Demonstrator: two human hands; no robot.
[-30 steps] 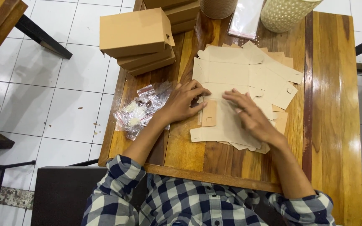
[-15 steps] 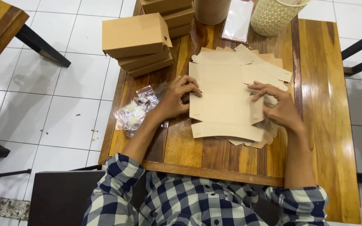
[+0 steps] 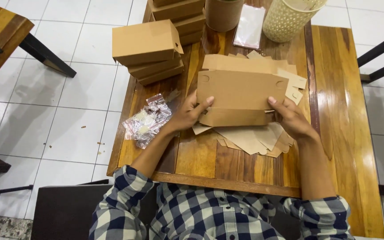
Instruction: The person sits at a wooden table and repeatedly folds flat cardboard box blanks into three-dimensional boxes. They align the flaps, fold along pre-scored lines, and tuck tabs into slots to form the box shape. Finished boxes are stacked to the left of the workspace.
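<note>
A flat brown cardboard box blank (image 3: 238, 91), partly folded, is lifted above the wooden table (image 3: 334, 133). My left hand (image 3: 190, 114) grips its left edge with the thumb on the front panel. My right hand (image 3: 290, 116) grips its right edge. Under it lies a loose pile of flat brown blanks (image 3: 250, 140). Both forearms wear rolled-up blue and white checked sleeves.
A stack of folded brown boxes (image 3: 150, 51) stands at the table's far left corner. Small clear plastic bags (image 3: 147, 121) lie at the left edge. At the back stand a cream perforated basket (image 3: 290, 20), a brown cylinder (image 3: 223, 13) and a clear sleeve (image 3: 249, 26). White tiled floor lies left.
Both hands have picked one blank off the pile, raised it and folded its panels up. Before, they were pressing and sorting blanks flat on the table.
</note>
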